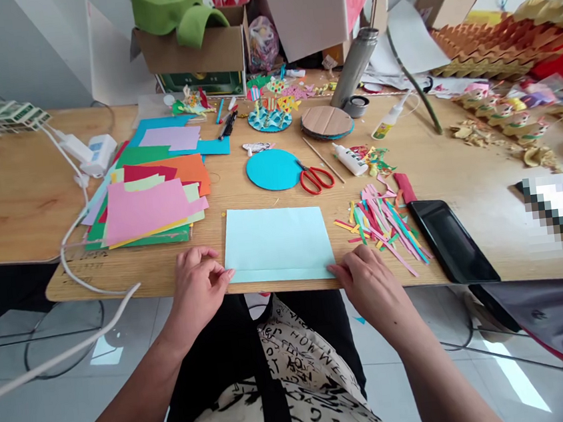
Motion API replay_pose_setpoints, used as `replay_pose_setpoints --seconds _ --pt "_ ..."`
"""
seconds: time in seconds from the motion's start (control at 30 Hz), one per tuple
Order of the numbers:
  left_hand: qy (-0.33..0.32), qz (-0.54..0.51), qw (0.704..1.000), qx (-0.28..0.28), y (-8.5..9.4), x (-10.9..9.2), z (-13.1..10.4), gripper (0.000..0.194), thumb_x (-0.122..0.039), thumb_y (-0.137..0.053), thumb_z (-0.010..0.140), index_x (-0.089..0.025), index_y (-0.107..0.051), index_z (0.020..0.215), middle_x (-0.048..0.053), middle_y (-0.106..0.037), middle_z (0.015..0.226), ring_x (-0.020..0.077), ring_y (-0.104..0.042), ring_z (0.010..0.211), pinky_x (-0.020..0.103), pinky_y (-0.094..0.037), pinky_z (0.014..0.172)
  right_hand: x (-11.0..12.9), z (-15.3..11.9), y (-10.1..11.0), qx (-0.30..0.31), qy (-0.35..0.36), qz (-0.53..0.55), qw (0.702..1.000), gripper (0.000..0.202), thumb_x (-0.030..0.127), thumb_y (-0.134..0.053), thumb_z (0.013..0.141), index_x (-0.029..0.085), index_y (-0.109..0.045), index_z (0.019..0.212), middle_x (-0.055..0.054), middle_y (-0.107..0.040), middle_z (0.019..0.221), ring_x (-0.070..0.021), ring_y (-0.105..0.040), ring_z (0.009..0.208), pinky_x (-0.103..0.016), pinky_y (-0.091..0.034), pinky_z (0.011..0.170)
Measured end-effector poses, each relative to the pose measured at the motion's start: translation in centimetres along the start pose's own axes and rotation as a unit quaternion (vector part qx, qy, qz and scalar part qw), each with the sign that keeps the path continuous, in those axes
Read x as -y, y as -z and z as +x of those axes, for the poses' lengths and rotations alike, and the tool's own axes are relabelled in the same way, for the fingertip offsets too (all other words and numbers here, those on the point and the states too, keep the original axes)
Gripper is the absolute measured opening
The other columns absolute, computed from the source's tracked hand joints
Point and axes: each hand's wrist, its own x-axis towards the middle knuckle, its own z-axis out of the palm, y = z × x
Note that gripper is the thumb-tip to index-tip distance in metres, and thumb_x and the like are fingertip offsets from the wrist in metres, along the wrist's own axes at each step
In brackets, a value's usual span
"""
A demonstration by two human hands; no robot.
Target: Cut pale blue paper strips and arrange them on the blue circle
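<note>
Left grip (201, 280) and right grip (368, 281) hold paper (278, 239) (creased).

Smooth, matt pale-blue paper (279, 241) lies between the hands (199, 283), on a bench (483, 169) of grained wood with a faint sheen. Beyond them are a satiny metal flask (354, 66) and a disc (326, 121) faced with ridged brown cardboard. Right of the hands, a phone (452, 241) has a glossy, glass-like face.

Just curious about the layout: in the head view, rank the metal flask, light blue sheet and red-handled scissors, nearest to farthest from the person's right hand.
1. Light blue sheet: right hand touches its near right corner.
2. Red-handled scissors: beyond the sheet, left of the hand.
3. Metal flask: far back, beyond the scissors.
</note>
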Motion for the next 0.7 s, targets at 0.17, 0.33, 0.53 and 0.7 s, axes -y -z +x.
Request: replay_pose_setpoints --seconds 0.17,0.33,0.53,0.7 --pt "-0.012 0.006 1.000 0.001 -0.08 0.22 -0.04 0.022 -0.027 -0.060 0.083 -0.021 -0.058 0.061 0.008 -0.057 0.101 0.0271 -0.048 0.100 0.045 -0.041 0.091 0.07 -0.08 0.09 0.002 -0.002 -0.006 1.000 0.027 0.028 -0.051 0.094 0.024 -0.043 0.069 -0.008 -0.049 0.081 -0.0274 -0.052 0.080 -0.039 -0.044 0.071" --pt "-0.030 0.019 0.999 0.007 -0.13 0.39 -0.22 0.020 -0.025 -0.060 0.084 -0.020 -0.057 0.065 0.009 -0.056 0.101 0.0266 -0.048 0.099 0.044 -0.041 0.089 0.20 -0.16 0.11 -0.001 -0.003 -0.010 1.000 0.025 0.028 -0.051 0.094 0.023 -0.046 0.070 -0.009 -0.049 0.082 -0.0278 -0.052 0.081 -0.038 -0.043 0.070" --pt "-0.028 0.024 0.999 0.012 -0.02 0.16 -0.33 0.021 -0.024 -0.058 0.085 -0.020 -0.054 0.065 0.009 -0.055 0.102 0.0260 -0.046 0.100 0.043 -0.041 0.090 0.23 -0.14 0.17 0.007 -0.005 -0.016 1.000 0.024 0.028 -0.054 0.094 0.021 -0.048 0.071 -0.008 -0.050 0.082 -0.0266 -0.053 0.081 -0.037 -0.043 0.071" --pt "-0.029 0.027 0.999 0.005 0.02 0.06 -0.30 0.022 -0.025 -0.059 0.085 -0.020 -0.054 0.065 0.008 -0.055 0.101 0.0260 -0.047 0.100 0.043 -0.041 0.090 0.37 -0.12 0.30 0.005 -0.006 -0.020 1.000 0.023 0.028 -0.055 0.093 0.021 -0.049 0.071 -0.007 -0.050 0.082 -0.0264 -0.053 0.082 -0.036 -0.044 0.072"
